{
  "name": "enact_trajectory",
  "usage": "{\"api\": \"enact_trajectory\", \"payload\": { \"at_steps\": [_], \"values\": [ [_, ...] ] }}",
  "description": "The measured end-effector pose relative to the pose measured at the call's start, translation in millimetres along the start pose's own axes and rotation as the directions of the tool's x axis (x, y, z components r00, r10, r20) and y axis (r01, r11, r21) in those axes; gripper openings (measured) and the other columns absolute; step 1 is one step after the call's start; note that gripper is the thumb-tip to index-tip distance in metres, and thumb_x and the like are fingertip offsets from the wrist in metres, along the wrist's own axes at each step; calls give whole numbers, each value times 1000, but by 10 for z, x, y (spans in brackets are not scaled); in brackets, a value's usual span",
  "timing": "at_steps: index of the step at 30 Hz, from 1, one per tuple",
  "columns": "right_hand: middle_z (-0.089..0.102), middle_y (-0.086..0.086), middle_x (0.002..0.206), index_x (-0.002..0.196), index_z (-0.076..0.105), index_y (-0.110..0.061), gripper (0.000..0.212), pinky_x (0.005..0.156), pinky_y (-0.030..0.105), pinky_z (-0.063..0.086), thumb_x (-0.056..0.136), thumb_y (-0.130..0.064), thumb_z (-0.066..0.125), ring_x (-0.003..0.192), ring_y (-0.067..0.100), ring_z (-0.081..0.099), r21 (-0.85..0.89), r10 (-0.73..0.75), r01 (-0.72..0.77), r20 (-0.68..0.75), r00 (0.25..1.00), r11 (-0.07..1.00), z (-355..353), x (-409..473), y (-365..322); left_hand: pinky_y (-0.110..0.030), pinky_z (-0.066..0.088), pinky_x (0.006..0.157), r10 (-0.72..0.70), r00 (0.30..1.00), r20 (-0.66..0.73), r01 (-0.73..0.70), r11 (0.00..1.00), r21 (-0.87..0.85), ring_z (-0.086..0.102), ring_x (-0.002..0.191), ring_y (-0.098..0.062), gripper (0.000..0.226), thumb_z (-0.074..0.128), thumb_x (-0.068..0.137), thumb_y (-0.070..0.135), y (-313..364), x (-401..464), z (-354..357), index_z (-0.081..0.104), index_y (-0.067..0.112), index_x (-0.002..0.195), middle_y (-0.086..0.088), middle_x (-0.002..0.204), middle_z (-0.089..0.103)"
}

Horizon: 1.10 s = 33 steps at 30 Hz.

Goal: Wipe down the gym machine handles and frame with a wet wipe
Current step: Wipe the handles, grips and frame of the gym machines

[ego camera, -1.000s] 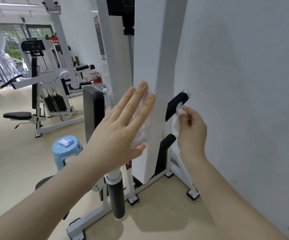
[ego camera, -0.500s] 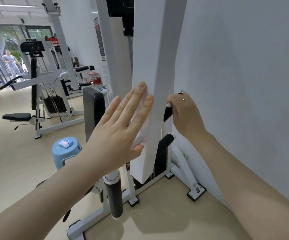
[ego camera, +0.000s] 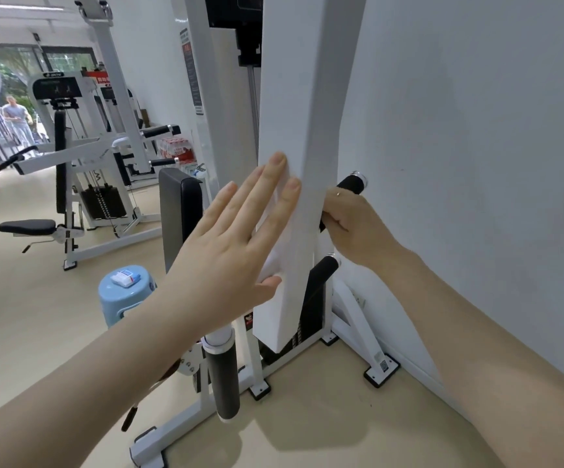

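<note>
We see the left hand (ego camera: 226,251) flat, fingers straight, pressing the wet wipe (ego camera: 279,231) against the white frame column (ego camera: 302,130). Behind the column, the right hand (ego camera: 351,221) has its grip curled round the upper black handle (ego camera: 351,182).

No lettering here can be read: the tall label (ego camera: 192,76) on the white machine post, the small logo on the far machine's black panel (ego camera: 58,86) and the red sign (ego camera: 100,77) are all blurred.
</note>
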State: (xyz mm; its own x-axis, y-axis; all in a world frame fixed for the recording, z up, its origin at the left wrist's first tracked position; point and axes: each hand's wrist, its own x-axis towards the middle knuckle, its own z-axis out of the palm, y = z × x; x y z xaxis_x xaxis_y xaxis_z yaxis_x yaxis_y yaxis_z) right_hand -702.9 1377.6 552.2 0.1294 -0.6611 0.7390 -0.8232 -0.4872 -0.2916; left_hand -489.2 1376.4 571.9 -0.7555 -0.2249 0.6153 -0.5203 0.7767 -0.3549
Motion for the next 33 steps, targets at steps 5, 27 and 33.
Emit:
{"api": "enact_trajectory", "payload": {
  "at_steps": [5,27,33],
  "values": [
    [33,-13,43,51,25,-39,51,94,39,34,78,3,33,49,8,29,-103,164,-174,-98,982,979,-159,242,172,-38,4,116,-11,1000,-7,11,1000,-1,1,143,-23,110,70,66,34,-3,7,-1,-2,13,147,-10,154,-2],
    [53,-2,71,74,59,-16,27,70,23,42,92,-3,43,74,14,49,909,927,-357,-73,368,214,355,25,8,-33,-1,117,0,1000,-29,-1,999,-42,-10,143,-17,114,71,65,31,-39,-8,64,-7,15,147,2,153,-24],
    [71,4,98,99,70,-18,30,92,33,50,91,2,48,96,21,65,771,661,-534,203,723,347,341,-521,-196,-37,3,117,15,1000,-23,-17,998,-55,-6,144,-20,118,75,66,26,-97,-4,88,-9,16,147,1,153,-21]
  ]
}}
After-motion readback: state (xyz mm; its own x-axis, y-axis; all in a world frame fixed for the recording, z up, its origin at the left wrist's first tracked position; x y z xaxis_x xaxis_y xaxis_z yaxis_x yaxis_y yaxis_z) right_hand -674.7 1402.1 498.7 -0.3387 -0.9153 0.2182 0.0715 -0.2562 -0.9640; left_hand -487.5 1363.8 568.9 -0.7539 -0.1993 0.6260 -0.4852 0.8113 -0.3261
